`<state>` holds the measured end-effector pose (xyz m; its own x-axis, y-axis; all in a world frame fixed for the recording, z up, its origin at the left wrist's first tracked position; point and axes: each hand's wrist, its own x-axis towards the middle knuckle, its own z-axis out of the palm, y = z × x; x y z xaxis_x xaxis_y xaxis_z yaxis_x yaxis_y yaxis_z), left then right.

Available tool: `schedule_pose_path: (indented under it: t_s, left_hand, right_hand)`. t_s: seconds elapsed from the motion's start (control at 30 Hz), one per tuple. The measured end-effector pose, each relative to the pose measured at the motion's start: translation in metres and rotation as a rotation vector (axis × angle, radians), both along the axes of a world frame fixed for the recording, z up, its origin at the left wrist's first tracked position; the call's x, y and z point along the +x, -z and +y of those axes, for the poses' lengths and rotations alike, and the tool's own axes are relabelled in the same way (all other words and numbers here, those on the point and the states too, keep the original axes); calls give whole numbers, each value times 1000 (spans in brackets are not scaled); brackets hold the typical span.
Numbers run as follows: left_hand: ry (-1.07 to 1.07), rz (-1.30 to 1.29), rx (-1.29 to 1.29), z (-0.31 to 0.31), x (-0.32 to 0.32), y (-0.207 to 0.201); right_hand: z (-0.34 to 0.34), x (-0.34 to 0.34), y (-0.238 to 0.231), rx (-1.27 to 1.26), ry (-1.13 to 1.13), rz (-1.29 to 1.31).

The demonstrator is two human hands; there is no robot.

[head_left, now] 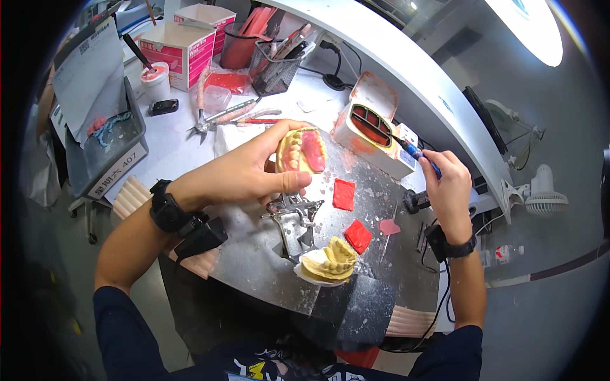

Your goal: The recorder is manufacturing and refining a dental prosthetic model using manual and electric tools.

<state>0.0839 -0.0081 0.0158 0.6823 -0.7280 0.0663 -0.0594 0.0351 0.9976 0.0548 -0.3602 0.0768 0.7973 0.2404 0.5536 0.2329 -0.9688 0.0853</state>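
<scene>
My left hand (264, 166) is closed round a yellow dental cast (291, 154) with teeth and a pink wax plate on it. Just below stands a metal articulator (297, 225); whether the held cast is joined to it, I cannot tell. A second yellow cast (330, 259) on a white base lies at the articulator's near end. Pinched in my right hand (450, 187) is a blue-handled wax knife (416, 153). Its dark tip reaches the rim of a wax heating pot (370, 126) with dark red wax in its compartments.
Red wax pieces (344, 193) and a pink wax scrap (389, 227) lie on the grey bench plate. Pliers (203, 124), a mesh pen holder (275, 68) and pink-white boxes (176, 54) stand farther back. A grey tray (105, 149) is at left; a shelf edge (406, 73) runs along the right.
</scene>
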Motion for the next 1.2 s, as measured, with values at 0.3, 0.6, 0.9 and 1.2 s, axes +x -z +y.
schedule_pose_path:
  t_s: [0.3,0.6,0.9,1.2]
  left_hand:
    - [-23,62,-66,-4,-1,3]
    - [-12,59,-90,-5,1,12]
    - [-1,62,-102,-4,2,11]
    - [-7,24,-103,-2,1,11]
  right_hand:
    - [49,-27,-21,74,-167,-76]
    - [78,-33,-16,68,-407,-33]
    - [78,-31,-16,66,-414,-30]
    - [77,-29,-17,79,-424,-6]
